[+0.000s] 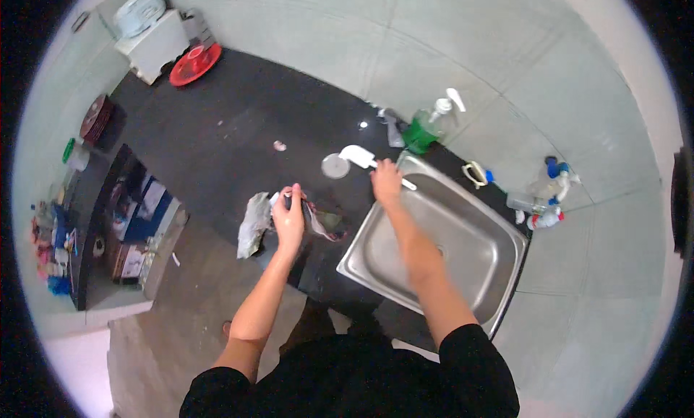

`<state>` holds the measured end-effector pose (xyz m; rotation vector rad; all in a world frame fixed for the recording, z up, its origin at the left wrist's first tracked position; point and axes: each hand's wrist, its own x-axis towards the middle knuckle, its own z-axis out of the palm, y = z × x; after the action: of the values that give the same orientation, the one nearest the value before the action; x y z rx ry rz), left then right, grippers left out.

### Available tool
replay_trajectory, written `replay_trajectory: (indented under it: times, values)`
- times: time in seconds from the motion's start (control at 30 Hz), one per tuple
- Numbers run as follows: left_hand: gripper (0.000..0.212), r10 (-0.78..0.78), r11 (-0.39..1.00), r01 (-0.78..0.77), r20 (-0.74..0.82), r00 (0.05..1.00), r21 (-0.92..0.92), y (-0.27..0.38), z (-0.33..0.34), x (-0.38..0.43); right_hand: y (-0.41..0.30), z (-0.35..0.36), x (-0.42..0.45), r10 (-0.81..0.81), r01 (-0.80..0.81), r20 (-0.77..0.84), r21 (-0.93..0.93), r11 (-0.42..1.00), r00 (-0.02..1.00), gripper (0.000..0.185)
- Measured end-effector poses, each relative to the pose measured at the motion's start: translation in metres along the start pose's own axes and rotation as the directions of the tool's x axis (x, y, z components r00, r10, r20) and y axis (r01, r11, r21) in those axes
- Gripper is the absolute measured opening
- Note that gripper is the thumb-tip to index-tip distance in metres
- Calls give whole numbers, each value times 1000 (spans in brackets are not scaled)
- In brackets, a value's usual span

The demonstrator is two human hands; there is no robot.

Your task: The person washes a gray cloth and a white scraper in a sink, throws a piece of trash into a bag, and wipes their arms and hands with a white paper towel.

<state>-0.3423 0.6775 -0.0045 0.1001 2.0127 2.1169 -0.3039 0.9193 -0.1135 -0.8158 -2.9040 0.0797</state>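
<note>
My right hand point(387, 183) is closed around the handle of a white utensil point(358, 155) at the sink's upper left corner. Its broad curved head points left over the black counter, and the handle's end sticks out over the basin. Beside the head lies a round translucent disc point(336, 166). My left hand point(289, 217) is above the counter's front edge with fingers curled; a small dark and white item shows at the fingertips, too unclear to name. A crumpled whitish cloth or bag point(254, 225) lies left of this hand, and a patterned cloth point(325, 223) lies right of it.
The stainless steel sink point(461, 244) is set in the black counter point(260, 103). Behind it stand a pump bottle of green liquid point(424, 129) and a white cup-like item point(475, 174). Bottles point(545, 218) sit near a blue-handled tap point(561, 174). A red plate point(196, 66) stands far left.
</note>
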Motion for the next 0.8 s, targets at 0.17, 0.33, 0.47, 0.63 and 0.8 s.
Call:
replay_trajectory:
  times: [0.17,0.33,0.47,0.63,0.8]
  values:
    - [31,250,628,-149,-17,968,764,30,-66,10,-5,6,-8,218,-129,-187,398,908,958,20]
    - [58,82,220,-50,33,996,974,-34,-104,39,-71,-15,6,523,-126,-146,885,449,840,25]
    - [48,27,286,-100,97,995,953,-50,-108,51,-107,3,33,572,-248,150,964,96,807,47]
    - [29,-74,444,-330,401,913,833,5,-108,58,-102,38,44,609,-359,126,891,276,783,31]
    - [51,-49,338,-630,682,730,699,-56,-95,92,-112,22,17,588,-290,17,882,373,809,29]
